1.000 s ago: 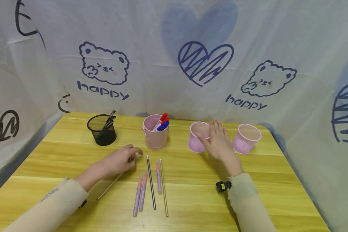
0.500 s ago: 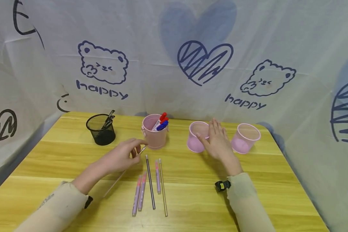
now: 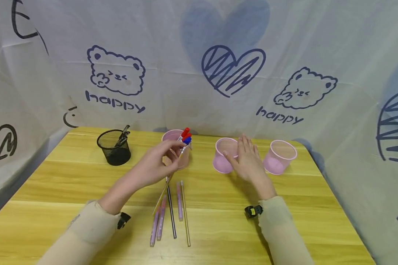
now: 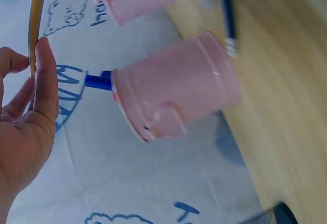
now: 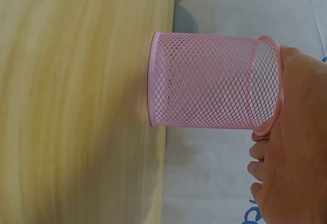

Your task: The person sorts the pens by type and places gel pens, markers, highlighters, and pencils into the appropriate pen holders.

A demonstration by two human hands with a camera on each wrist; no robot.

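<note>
We saw that the left hand (image 3: 152,163) pinched 1 tilted pencil (image 3: 162,195) between thumb and fingers, at the near side of the pink bucket (image 3: 184,162). The right hand (image 3: 251,165), fingers mostly straight, touched the left pink mesh cup (image 3: 222,163) near its rim.

A person's left hand (image 4: 26,137) pinches a slim yellow pencil (image 4: 36,22) between thumb and fingers near a pink bucket (image 4: 168,86), a blue marker (image 4: 99,82) poking from its mouth. The bucket stands on a wooden table (image 4: 286,101), a dark pencil (image 4: 229,20) close by, before a pale cloth (image 4: 107,178) bearing line drawings.
</note>
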